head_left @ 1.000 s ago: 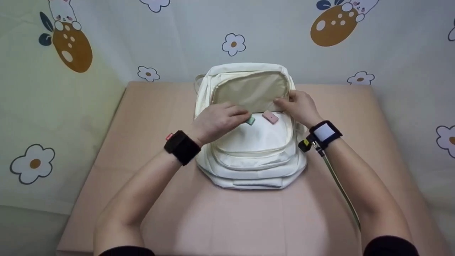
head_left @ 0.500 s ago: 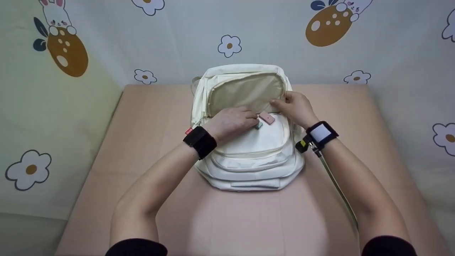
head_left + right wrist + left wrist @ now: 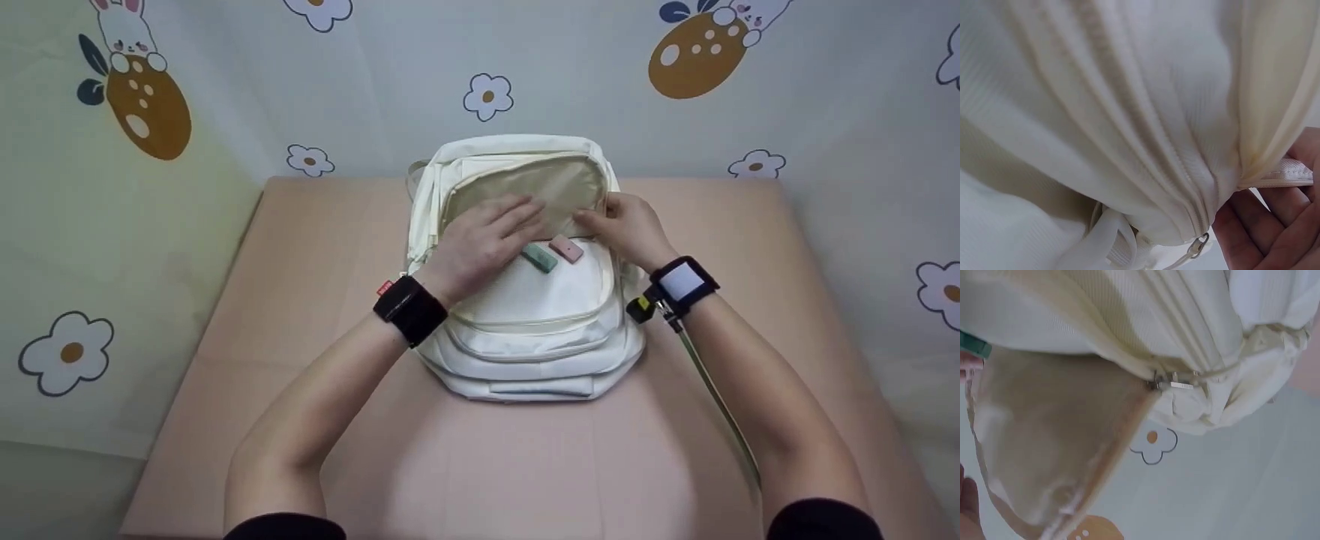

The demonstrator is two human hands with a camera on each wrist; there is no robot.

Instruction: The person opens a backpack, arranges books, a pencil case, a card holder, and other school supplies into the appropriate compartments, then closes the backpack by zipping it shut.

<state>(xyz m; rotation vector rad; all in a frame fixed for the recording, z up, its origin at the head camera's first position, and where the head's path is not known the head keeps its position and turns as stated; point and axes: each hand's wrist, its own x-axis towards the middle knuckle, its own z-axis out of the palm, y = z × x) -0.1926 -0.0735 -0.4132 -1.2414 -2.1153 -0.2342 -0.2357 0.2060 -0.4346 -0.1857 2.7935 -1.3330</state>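
Our left hand lies flat, fingers straight, on the tan lining of the open backpack at the table's far middle. Our right hand pinches the opening's right edge. A green eraser and a pink eraser lie between our hands.

A pink worktop is seen across the middle and lower frame of the head view. Behind it a pale printed curtain is hung, on which white flowers and brown egg shapes topped with rabbits are printed, toward the upper corners.
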